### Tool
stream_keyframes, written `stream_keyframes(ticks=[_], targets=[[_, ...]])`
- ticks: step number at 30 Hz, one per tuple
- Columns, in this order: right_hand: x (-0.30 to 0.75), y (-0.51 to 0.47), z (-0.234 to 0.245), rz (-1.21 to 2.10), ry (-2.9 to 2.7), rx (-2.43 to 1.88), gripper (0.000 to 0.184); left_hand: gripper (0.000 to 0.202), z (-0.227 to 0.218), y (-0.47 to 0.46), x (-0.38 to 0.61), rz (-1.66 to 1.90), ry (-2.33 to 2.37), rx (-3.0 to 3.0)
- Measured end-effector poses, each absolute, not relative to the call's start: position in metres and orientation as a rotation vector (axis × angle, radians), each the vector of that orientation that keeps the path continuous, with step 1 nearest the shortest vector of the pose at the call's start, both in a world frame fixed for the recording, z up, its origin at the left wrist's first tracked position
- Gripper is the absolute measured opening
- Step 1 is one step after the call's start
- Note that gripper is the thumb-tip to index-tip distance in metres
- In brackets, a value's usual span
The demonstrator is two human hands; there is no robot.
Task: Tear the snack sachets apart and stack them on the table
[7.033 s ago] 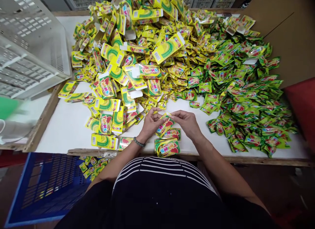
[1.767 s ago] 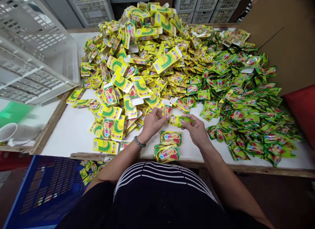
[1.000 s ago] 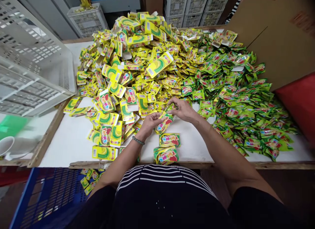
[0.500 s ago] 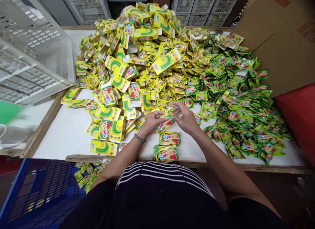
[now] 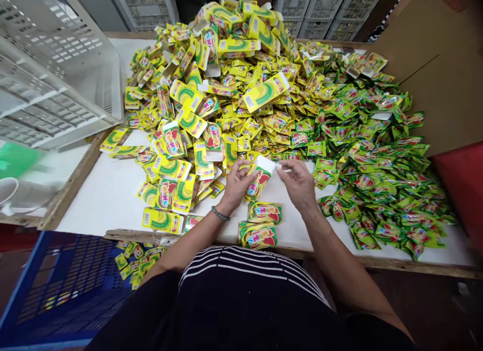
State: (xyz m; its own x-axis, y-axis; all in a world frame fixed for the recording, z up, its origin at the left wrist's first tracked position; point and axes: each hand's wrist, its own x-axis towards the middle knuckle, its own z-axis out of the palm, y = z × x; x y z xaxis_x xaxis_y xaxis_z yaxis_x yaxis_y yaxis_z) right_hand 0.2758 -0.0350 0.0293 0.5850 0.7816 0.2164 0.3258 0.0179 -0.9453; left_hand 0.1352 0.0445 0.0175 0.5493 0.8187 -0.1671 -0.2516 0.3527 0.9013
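Observation:
My left hand [image 5: 236, 182], with a bead bracelet on the wrist, is closed around a small yellow candy box [image 5: 258, 177] held upright with its white end flap open. My right hand [image 5: 300, 182] pinches at that flap with thumb and fingertips. Two filled boxes [image 5: 260, 225] lie on the white table [image 5: 109, 195] just below my hands. A big heap of flat yellow boxes [image 5: 211, 89] rises behind my left hand. A spread of green candy sachets [image 5: 373, 145] covers the table to the right.
A white plastic crate [image 5: 49, 79] lies tilted at the left. A blue crate [image 5: 56, 285] with several boxes in it stands below the table's front edge. Brown cardboard [image 5: 441, 74] stands at the right, more white crates [image 5: 302, 9] behind, and a cup [image 5: 7, 190] at far left.
My right hand came back from the sachet pile to the box in my left hand. The box now stands upright with its white flap open, my right fingers at the flap.

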Motion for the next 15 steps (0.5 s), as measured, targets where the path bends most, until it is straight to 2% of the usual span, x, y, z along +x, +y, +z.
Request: stream_keyframes(ticks=[3,9,13,15], targets=[[0.268,-0.040,0.014,0.698,-0.946,-1.492,0.027,0.050,0.018,0.041,0.134,0.790,0.675,1.145],[0.269,-0.042,0.010,0.840,-0.924,-1.517,0.030,0.031,0.017,0.040,0.133,0.745,0.633,1.399],[0.275,-0.042,0.021,0.837,-0.913,-1.487,0.044,0.042,0.017,0.039,0.134,0.707,0.627,1.251],[0.275,-0.043,0.025,0.789,-0.989,-1.521,0.036,0.050,0.017,0.039,0.134,0.711,0.668,1.151]])
